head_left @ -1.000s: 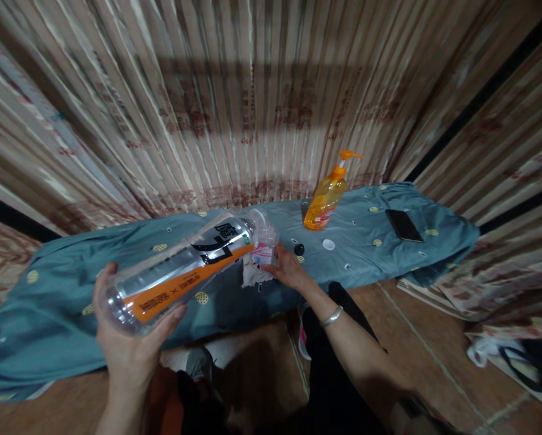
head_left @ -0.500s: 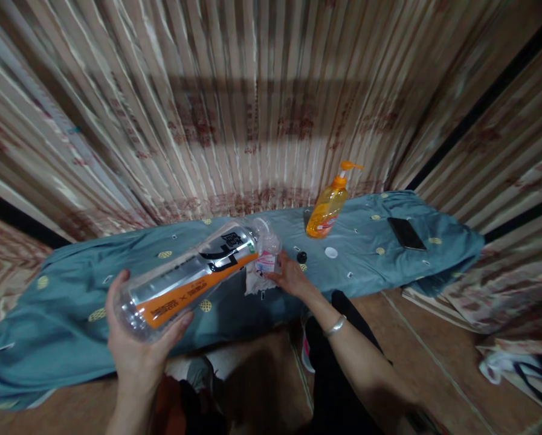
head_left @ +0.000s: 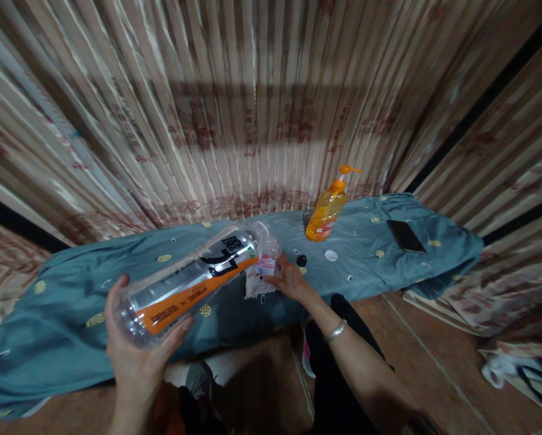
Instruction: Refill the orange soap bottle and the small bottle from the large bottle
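Observation:
My left hand (head_left: 139,344) is wrapped round the base of a large clear plastic bottle (head_left: 193,281) with a silver, black and orange label. The bottle is tilted, its neck toward a small clear bottle (head_left: 266,248) with a pink and white label. My right hand (head_left: 291,279) grips that small bottle low on its side. Whether the two mouths touch, and whether liquid flows, I cannot make out. Under the small bottle lies a pale crumpled cloth or tissue (head_left: 255,288). Close to my right hand are a black cap (head_left: 301,260) and a white round lid (head_left: 330,255).
An orange pump bottle (head_left: 327,211) stands at the back of the teal cloth-covered surface (head_left: 370,266). A dark phone (head_left: 406,236) lies at its right. Pleated curtains (head_left: 261,109) hang behind. A white bag (head_left: 497,370) is on the floor at far right.
The view has shifted very slightly. My left hand and the base of the large bottle sit a little lower; my right hand stays on the small bottle.

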